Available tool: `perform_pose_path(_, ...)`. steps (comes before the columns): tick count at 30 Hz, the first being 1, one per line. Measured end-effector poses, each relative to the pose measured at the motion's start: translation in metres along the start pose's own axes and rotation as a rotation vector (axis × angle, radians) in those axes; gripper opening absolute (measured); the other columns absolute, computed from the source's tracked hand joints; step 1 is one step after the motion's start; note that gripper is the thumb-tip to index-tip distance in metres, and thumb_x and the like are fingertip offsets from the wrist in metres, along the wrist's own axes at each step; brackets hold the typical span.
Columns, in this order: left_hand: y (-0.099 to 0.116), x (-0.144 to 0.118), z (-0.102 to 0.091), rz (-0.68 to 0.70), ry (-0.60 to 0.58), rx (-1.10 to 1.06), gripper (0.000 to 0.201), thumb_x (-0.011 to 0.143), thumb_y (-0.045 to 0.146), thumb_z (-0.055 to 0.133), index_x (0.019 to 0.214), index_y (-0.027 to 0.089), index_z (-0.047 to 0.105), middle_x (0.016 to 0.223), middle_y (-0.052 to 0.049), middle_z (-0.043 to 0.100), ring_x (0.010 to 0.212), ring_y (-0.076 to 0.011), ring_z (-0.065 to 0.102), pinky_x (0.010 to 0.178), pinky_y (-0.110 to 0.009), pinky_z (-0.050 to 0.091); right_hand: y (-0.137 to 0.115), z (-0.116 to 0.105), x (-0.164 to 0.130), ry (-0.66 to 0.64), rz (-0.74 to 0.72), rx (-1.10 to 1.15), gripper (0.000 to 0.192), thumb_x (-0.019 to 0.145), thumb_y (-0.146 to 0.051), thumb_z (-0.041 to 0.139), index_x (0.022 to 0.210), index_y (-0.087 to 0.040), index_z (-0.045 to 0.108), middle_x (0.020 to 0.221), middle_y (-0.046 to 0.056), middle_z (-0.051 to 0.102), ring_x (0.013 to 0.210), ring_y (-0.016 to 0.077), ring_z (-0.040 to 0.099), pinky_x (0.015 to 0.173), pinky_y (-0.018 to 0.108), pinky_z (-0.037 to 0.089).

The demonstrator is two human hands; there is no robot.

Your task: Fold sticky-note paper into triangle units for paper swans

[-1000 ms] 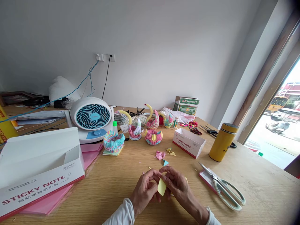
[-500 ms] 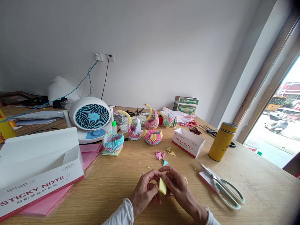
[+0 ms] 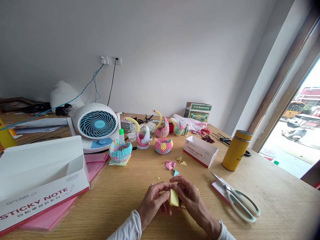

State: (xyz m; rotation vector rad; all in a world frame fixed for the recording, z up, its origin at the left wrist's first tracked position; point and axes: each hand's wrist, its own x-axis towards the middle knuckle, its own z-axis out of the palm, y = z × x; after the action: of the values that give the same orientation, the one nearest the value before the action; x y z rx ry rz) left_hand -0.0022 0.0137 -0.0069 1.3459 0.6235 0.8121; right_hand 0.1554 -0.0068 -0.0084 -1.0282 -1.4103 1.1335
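Head — wooden table (image 3: 112, 193), grey wall (image 3: 160, 60), yellow paper (image 3: 174, 198)

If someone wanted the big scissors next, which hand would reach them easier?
Probably the right hand: it's nearer the scissors, which lie on its side. The left hand is farther away, though both hands are at the yellow paper.
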Motion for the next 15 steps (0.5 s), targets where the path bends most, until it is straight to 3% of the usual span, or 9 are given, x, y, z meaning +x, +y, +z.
perform_pose_path(4,-0.001,-0.002,0.000,0.028,0.009,0.018,0.042,0.078,0.037,0.059,0.111,0.011,0.061,0.082,-0.007,0.070,0.046,-0.0102,0.061,0.038,-0.016,0.038,-0.001,0.001,0.000,-0.009,0.009,0.016,0.041,0.084,-0.057,0.059,0.098,-0.019,0.052,0.061,-0.005,0.051,0.045,0.0086,0.049,0.037,0.018,0.045)
perform_pose_path(9,-0.002,-0.001,0.000,0.003,-0.004,0.007,0.043,0.079,0.038,0.057,0.112,0.010,0.060,0.072,-0.005,0.069,0.045,-0.0110,0.061,0.038,-0.016,0.038,0.007,-0.002,0.001,-0.018,-0.004,0.023,0.036,0.087,-0.053,0.056,0.100,-0.019,0.052,0.062,-0.005,0.052,0.043,0.0082,0.050,0.035,0.017,0.042)
perform_pose_path(15,-0.005,-0.001,0.000,0.046,0.014,0.011,0.049,0.078,0.049,0.064,0.110,0.012,0.061,0.075,-0.005,0.069,0.046,-0.0105,0.060,0.038,-0.016,0.037,0.009,-0.002,0.001,-0.017,-0.005,0.016,0.035,0.088,-0.052,0.056,0.100,-0.020,0.053,0.061,-0.006,0.051,0.042,0.0082,0.051,0.036,0.016,0.042)
